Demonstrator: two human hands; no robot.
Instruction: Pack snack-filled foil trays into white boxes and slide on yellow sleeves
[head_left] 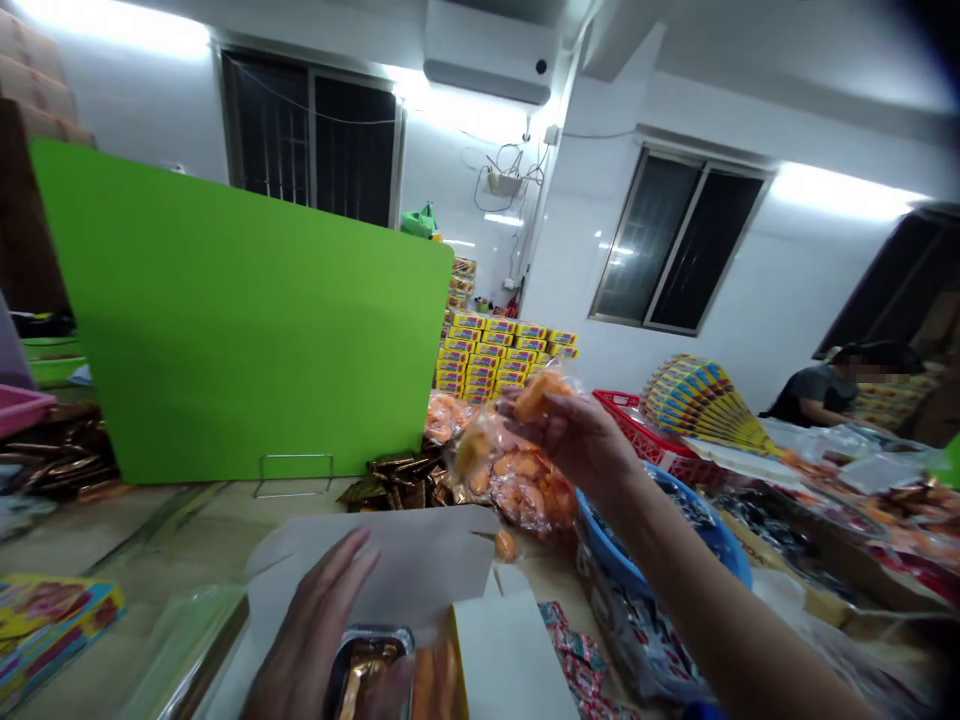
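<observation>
Beyond the white-lidded box (506, 650), a green board (262, 330) stood upright across the table (225, 520), and yellow cartons (487, 350) were stacked farther back, toward the box's right. The right hand (559, 430) was above and beyond the box's far right corner, its thumb and fingers closed around an orange packet (544, 388). The left hand (322, 610) lay over the box's left part, fingers extended, thumb apart from them, gripping nothing visible; whether it pressed on the cardboard could not be told.

A light fingertip hold probably suited the packet best, since a hard squeeze might have dented the contents or split the film. The left hand would likely have served well by bracing the box wall without leaning on the black tray (410, 640) inside.

The packet looked plump, its orange contents showing through clear, crinkled film that flared past the fingers. A second clear packet (472, 452), yellowish and blurred, was just beside that hand; whether it was held too was unclear. More orange packets (529, 490) were heaped beyond the box, and a loose orange piece (505, 545) lay near its far edge.
</observation>
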